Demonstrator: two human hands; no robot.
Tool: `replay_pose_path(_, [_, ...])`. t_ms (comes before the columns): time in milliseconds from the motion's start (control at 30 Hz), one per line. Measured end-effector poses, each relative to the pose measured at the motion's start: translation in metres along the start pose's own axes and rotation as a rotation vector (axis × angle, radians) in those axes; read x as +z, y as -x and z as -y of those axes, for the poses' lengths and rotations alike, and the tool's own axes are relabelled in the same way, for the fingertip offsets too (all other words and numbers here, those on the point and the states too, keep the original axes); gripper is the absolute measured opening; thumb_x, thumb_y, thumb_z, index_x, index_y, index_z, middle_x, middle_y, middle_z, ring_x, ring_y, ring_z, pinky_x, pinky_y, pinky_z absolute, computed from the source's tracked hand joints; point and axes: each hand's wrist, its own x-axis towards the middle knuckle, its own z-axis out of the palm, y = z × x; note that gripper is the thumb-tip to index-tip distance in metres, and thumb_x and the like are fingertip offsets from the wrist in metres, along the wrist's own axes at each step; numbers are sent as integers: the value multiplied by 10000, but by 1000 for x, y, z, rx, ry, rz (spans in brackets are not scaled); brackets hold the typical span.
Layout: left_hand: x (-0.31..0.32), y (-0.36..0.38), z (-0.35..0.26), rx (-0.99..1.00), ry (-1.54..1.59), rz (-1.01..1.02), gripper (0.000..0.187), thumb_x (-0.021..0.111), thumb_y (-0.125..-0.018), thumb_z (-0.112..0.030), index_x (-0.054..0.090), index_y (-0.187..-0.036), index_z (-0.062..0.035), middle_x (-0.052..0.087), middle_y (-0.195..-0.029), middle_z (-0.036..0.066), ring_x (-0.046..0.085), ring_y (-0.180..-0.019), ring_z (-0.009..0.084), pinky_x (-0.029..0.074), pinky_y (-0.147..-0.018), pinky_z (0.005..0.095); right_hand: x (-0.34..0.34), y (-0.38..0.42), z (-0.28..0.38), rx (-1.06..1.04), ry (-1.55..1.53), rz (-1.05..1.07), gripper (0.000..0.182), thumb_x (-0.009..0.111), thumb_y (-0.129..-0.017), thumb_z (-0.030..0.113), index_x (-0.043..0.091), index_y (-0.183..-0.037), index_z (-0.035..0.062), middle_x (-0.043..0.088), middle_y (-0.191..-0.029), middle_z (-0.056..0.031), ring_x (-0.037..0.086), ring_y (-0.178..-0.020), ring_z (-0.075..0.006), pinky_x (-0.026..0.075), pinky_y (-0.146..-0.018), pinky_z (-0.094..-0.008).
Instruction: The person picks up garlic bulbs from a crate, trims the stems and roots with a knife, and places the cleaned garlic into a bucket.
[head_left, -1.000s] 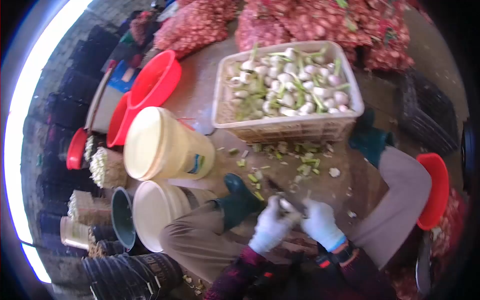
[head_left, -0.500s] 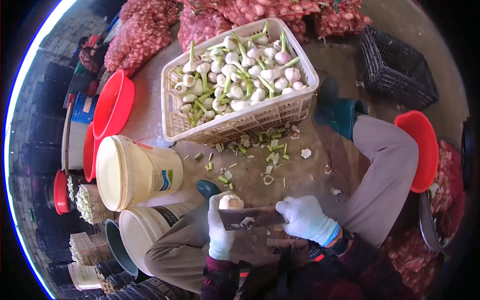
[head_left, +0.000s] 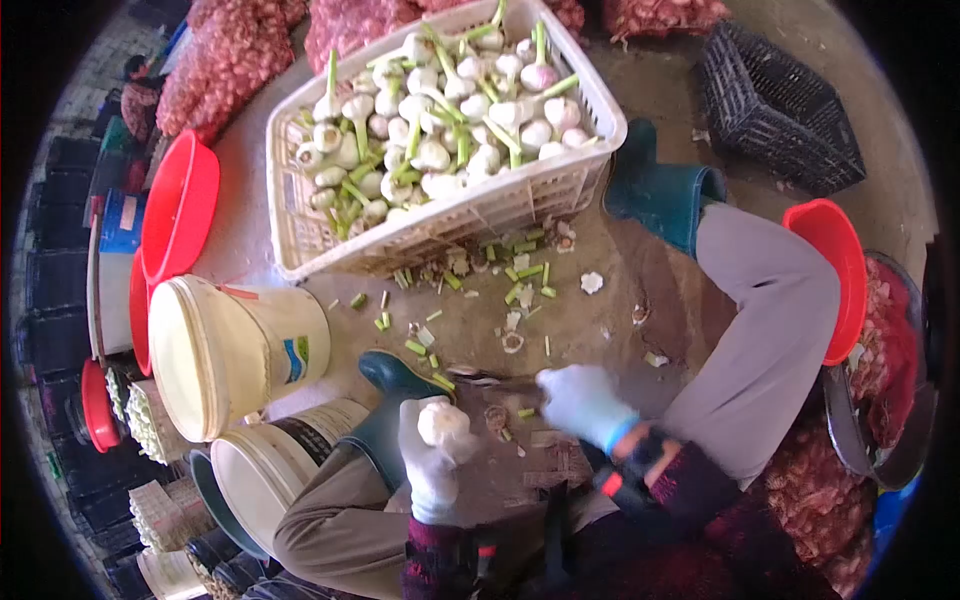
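Observation:
My left hand (head_left: 430, 478), in a pale glove, is closed around a white garlic bulb (head_left: 440, 424) with its cut stem side not clearly visible. My gloved right hand (head_left: 588, 402) is closed on a knife (head_left: 492, 379); its blade points left, seen nearly edge-on and smeared by motion. The blade is beyond the bulb and apart from it. Between the knife and my left hand, a dark trimmed piece (head_left: 497, 418) and a green stem bit (head_left: 526, 412) show. Ahead stands a pale plastic crate (head_left: 440, 225) heaped with garlic bulbs on green stems (head_left: 440, 125).
Cut stems (head_left: 415, 347) and peelings litter the floor. Lidded buckets (head_left: 235, 345) and red basins (head_left: 180, 208) stand at left. A black crate (head_left: 780, 105), another red basin (head_left: 825, 270) and garlic net sacks (head_left: 815, 500) are at right. A distant person (head_left: 140, 98) is upper left.
The knife has swung away from the bulb, its blade turning from broad side to nearly edge-on. My left hand still holds the bulb. The whole view has shifted somewhat.

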Motion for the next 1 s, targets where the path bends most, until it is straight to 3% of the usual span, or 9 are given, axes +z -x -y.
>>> replay_pose_path(167, [13,9,-36,48,137,-41,521,630,-582,27,484,-1078,-36,533,-919,18,541,-787,100,470,-632,194,-34,7,12,129,-91,-178,158,601,-731,223,655,-817,102,655,-743,-164,642,-721,-376,498,-651,-493])
replay_pose_path(367, [12,0,-25,45,275,48,555,672,-586,-11,490,-1109,-33,548,-977,41,576,-890,141,510,-784,252,-35,22,32,-232,-154,-207,169,665,-709,219,597,-791,88,647,-718,-132,656,-712,-343,516,-611,-443])
replay_pose_path(467, [15,1,-31,-55,170,57,570,726,-648,-85,502,-1170,-37,564,-1032,50,571,-888,132,497,-738,231,-29,-7,3,110,29,-159,128,602,-753,200,634,-800,86,651,-708,-187,661,-706,-363,520,-630,-469])
replay_pose_path(633, [35,-3,-38,7,11,-135,620,711,-690,-86,490,-1268,-37,568,-1052,41,550,-856,113,475,-738,232,-21,22,15,226,-479,-92,221,608,-753,205,595,-834,0,619,-723,-210,619,-711,-395,471,-643,-460])
replay_pose_path(700, [36,-4,-35,-30,459,-104,619,723,-748,-109,453,-1297,-16,544,-1118,51,549,-958,149,481,-837,282,-17,26,30,264,-623,-170,174,644,-776,157,564,-773,2,588,-642,-123,574,-598,-230,443,-580,-367])
replay_pose_path(767, [28,-9,-8,-93,520,-197,609,721,-773,-136,451,-1310,-39,531,-1156,44,549,-974,164,481,-834,278,-27,26,47,121,-889,-343,169,649,-787,169,577,-776,17,555,-596,-125,537,-511,-200,435,-519,-347])
replay_pose_path(800, [27,-15,5,-97,611,-156,601,722,-775,-157,460,-1304,-49,532,-1157,41,543,-991,170,471,-848,288,-32,24,56,-21,-1005,-459,155,651,-801,118,542,-749,21,470,-547,-75,409,-481,-108,368,-470,-293])
replay_pose_path(933, [46,-10,-3,-101,998,-54,515,727,-775,-218,517,-1217,-57,554,-1128,62,537,-997,202,457,-881,335,21,-2,31,201,-576,66,314,619,-754,246,628,-876,-42,656,-803,-240,621,-798,-443,505,-726,-462])
replay_pose_path(1000, [35,-11,-11,26,1101,-54,444,725,-799,-225,542,-1152,-27,578,-1087,98,553,-968,229,476,-859,347,15,0,34,287,-661,92,388,621,-730,245,636,-970,-59,660,-862,-257,645,-829,-411,513,-734,-438])
